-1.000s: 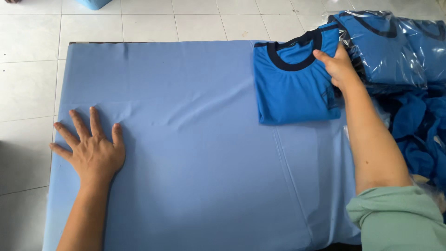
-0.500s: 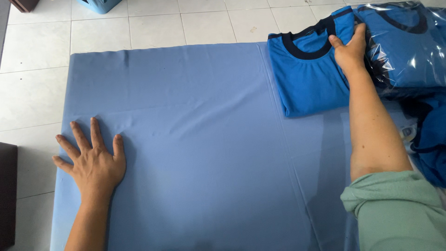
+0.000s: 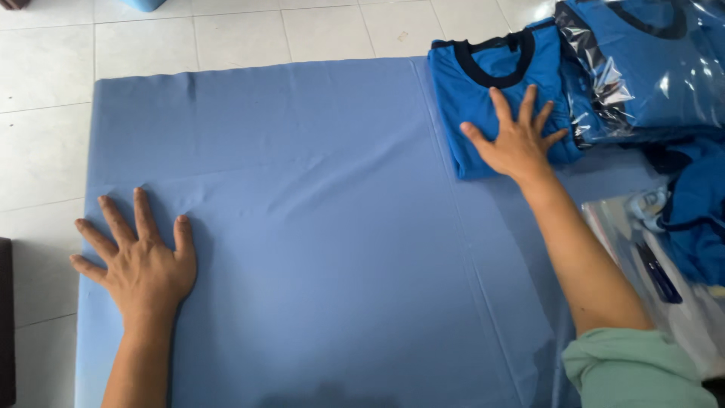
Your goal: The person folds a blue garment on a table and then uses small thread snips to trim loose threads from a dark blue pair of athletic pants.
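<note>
The right hand (image 3: 519, 140) lies flat, fingers spread and gripping nothing, on a folded blue shirt (image 3: 495, 91) with a dark collar, which sits near the far right corner of the blue cloth (image 3: 317, 227) that covers the surface. The left hand (image 3: 140, 264) is likewise open, palm down, pressed on the cloth close to its left edge and well apart from the shirt. Just beside the shirt, at the far right, a stack of bagged shirts (image 3: 649, 68) in clear plastic touches its right side. More blue garments (image 3: 698, 219) and plastic bags (image 3: 680, 302) lie along the right edge. A green sleeve (image 3: 634, 370) covers the right upper arm.
</note>
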